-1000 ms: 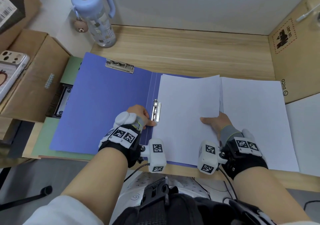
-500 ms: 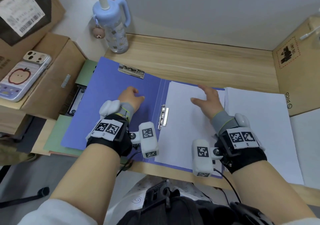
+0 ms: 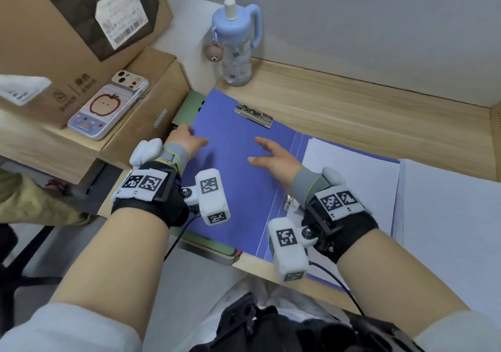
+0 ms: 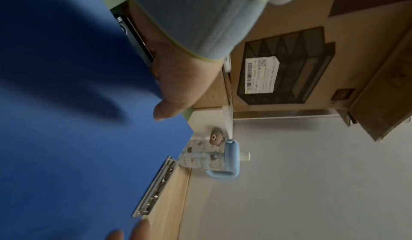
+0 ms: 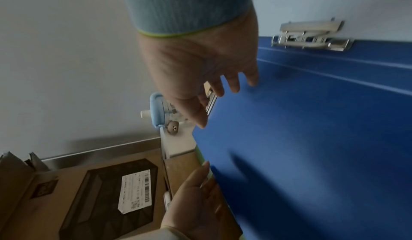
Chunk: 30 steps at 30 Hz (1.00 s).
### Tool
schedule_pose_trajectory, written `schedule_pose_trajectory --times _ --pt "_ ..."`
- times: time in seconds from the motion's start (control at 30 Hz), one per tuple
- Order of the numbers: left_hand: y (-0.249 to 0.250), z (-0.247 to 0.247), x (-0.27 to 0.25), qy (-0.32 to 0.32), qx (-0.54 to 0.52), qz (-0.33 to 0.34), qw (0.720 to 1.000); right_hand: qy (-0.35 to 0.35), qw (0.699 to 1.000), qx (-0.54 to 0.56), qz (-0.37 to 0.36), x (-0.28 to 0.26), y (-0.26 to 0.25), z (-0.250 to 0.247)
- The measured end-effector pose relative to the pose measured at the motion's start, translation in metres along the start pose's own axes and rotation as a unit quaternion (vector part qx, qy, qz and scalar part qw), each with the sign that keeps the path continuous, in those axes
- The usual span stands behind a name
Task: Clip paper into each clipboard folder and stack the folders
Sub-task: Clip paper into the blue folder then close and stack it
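Observation:
A blue clipboard folder point(image 3: 238, 189) lies open on the wooden desk. A metal clip point(image 3: 253, 115) sits at the top of its left cover. White paper point(image 3: 352, 183) lies on its right half, under the side clip point(image 3: 290, 202) by the spine. My left hand point(image 3: 189, 137) is at the left cover's outer edge, thumb point(image 4: 165, 109) on top and fingers past the edge. My right hand point(image 3: 260, 151) is spread open just over the left cover, holding nothing. A stack of loose paper point(image 3: 447, 229) lies to the right.
A green folder point(image 3: 189, 105) lies under the blue one, over the desk's front-left corner. A blue drinking bottle point(image 3: 235, 45) stands at the back by the wall. Left of the desk are cardboard boxes point(image 3: 54, 40), one with a phone point(image 3: 108, 107) on it.
My right hand left the clipped paper and crossed the spine to the left cover. My left hand went from the side clip to the cover's outer left edge.

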<state>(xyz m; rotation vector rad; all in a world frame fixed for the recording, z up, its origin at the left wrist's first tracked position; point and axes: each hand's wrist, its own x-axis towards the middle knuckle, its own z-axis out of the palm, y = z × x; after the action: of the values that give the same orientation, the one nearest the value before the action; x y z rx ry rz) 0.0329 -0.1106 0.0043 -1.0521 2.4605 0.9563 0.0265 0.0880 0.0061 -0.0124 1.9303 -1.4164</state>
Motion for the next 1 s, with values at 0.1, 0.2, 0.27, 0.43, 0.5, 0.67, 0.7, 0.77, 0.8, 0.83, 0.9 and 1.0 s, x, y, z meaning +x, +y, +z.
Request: schedule_pose_trajectory --times 0.1,0.2,0.27,0.43,0.5,0.67,0.7,0.77,0.8,0.83,0.9,1.0 --pt "0.003 -0.012 -0.003 -0.005 -0.037 0.007 0.999 -0.014 1.000 0.021 0.003 0.004 -0.011 0.011" --pt "0.011 -0.029 -0.010 -0.010 -0.082 0.014 0.996 -0.011 0.999 0.030 -0.005 0.006 -0.021 0.017" --pt "0.019 -0.040 -0.018 -0.041 -0.145 0.017 0.988 -0.003 0.999 0.044 -0.017 0.007 -0.028 0.016" --pt "0.041 -0.064 -0.046 -0.110 -0.224 0.083 0.965 0.031 0.991 0.112 -0.065 0.007 -0.047 0.005" --pt "0.050 -0.066 -0.056 -0.137 -0.243 0.115 0.953 0.048 0.986 0.133 -0.090 0.006 -0.054 0.000" --pt "0.071 -0.053 -0.074 -0.201 -0.281 0.155 0.925 0.081 0.979 0.127 -0.134 -0.004 -0.060 -0.013" --pt "0.075 -0.048 -0.078 -0.217 -0.283 0.162 0.920 0.092 0.978 0.129 -0.137 -0.008 -0.059 -0.017" --pt "0.084 -0.037 -0.082 -0.239 -0.286 0.172 0.912 0.114 0.974 0.140 -0.136 -0.017 -0.058 -0.025" --pt "0.090 -0.030 -0.086 -0.251 -0.287 0.174 0.908 0.126 0.972 0.149 -0.134 -0.024 -0.057 -0.032" --pt "0.093 -0.025 -0.088 -0.255 -0.286 0.175 0.907 0.129 0.970 0.160 -0.133 -0.030 -0.056 -0.037" --pt "0.097 -0.012 -0.090 -0.270 -0.285 0.171 0.904 0.131 0.966 0.181 -0.131 -0.042 -0.052 -0.049" --pt "0.103 0.017 -0.092 -0.294 -0.275 0.144 0.904 0.144 0.959 0.201 -0.137 -0.061 -0.038 -0.075"
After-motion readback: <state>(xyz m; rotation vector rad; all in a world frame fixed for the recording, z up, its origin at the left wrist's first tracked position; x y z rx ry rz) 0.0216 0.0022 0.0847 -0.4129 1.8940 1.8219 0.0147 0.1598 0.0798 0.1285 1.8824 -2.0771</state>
